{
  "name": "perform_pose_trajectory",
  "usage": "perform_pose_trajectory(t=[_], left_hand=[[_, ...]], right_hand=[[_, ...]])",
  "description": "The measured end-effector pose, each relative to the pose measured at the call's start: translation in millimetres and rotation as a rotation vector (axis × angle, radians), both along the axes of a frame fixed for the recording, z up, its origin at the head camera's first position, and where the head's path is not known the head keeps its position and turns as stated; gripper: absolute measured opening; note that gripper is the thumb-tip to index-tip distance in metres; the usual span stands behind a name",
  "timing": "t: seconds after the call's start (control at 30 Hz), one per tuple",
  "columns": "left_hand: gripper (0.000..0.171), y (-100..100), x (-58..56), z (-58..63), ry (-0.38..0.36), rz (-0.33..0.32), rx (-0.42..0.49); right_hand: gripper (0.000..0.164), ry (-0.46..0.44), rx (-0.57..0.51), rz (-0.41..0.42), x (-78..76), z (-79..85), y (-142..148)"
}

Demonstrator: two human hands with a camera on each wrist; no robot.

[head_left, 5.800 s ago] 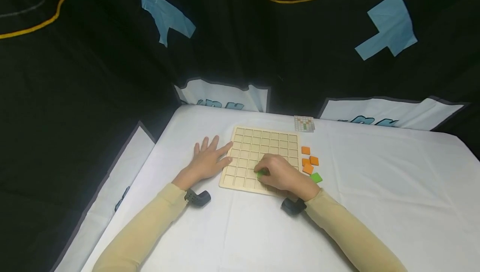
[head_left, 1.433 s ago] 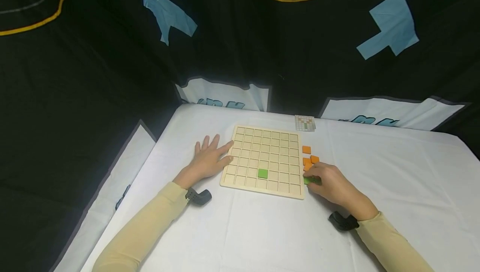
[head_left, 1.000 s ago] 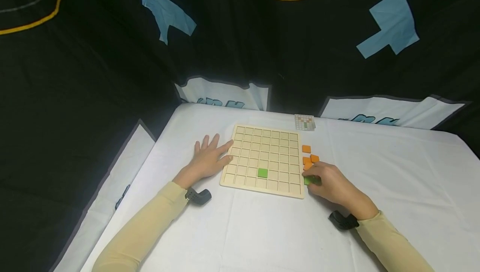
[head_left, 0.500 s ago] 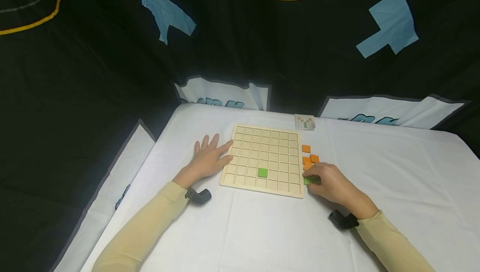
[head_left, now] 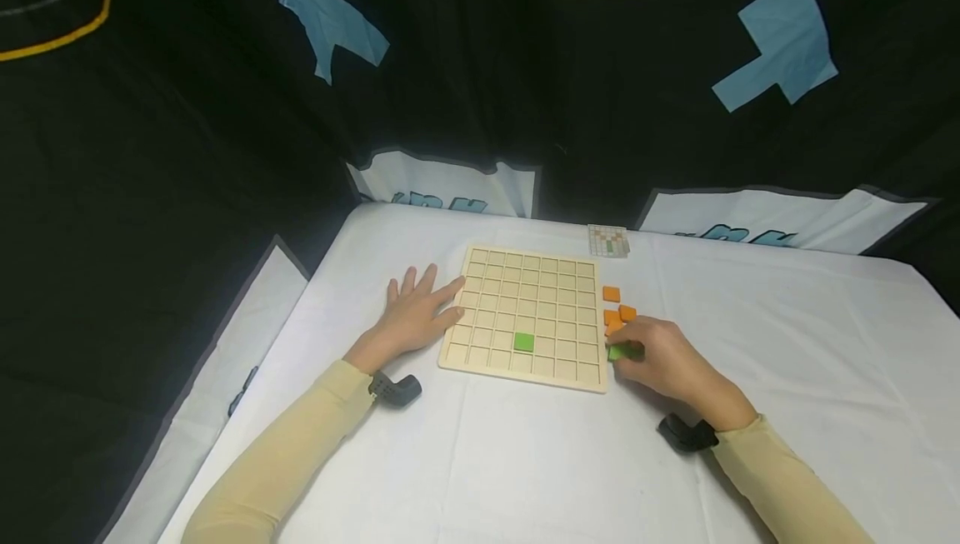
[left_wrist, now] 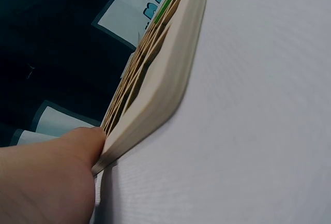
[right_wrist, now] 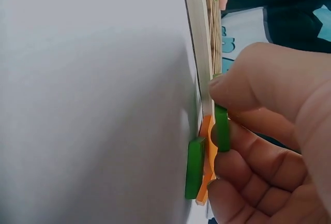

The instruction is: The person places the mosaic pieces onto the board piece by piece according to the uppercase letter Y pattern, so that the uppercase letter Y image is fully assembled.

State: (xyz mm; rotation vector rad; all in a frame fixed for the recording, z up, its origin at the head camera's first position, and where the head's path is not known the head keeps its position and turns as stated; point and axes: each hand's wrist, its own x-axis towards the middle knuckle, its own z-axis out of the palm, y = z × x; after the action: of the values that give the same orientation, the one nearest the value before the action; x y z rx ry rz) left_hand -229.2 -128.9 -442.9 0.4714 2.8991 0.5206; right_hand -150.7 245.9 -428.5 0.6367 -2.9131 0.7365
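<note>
My left hand (head_left: 408, 319) lies flat on the cloth with its fingers spread, thumb and forefinger touching the left edge of a wooden grid board (head_left: 491, 287). One green square tile (head_left: 523, 342) sits in a cell near the board's front. Just off the board's right edge, my right hand (head_left: 663, 356) pinches another green tile (right_wrist: 222, 128) between thumb and fingertips, held on edge in the right wrist view. Close beside it a further green tile (right_wrist: 195, 168) lies on the cloth, hidden by the hand in the head view. Orange tiles (head_left: 611, 294) lie just beyond the right hand.
A small stack of clear cards printed with a coloured grid (head_left: 607, 241) lies behind the board's far right corner. White cloth (head_left: 787, 344) covers the table, and a dark curtain (head_left: 570, 94) hangs along its back and left sides.
My right hand has left a green tile in a board cell, moved right to the loose tiles and taken hold of another green one. My left hand has stayed at the board's edge.
</note>
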Motion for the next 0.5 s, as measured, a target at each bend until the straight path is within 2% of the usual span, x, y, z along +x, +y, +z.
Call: perform_pose_trajectory(t=[0.5], left_hand=[[0.062,0.1,-1.5,-0.7,-0.01,-0.002,0.006]], right_hand=[[0.024,-0.011,-0.044,0.021,-10.0,6.6,-4.1]])
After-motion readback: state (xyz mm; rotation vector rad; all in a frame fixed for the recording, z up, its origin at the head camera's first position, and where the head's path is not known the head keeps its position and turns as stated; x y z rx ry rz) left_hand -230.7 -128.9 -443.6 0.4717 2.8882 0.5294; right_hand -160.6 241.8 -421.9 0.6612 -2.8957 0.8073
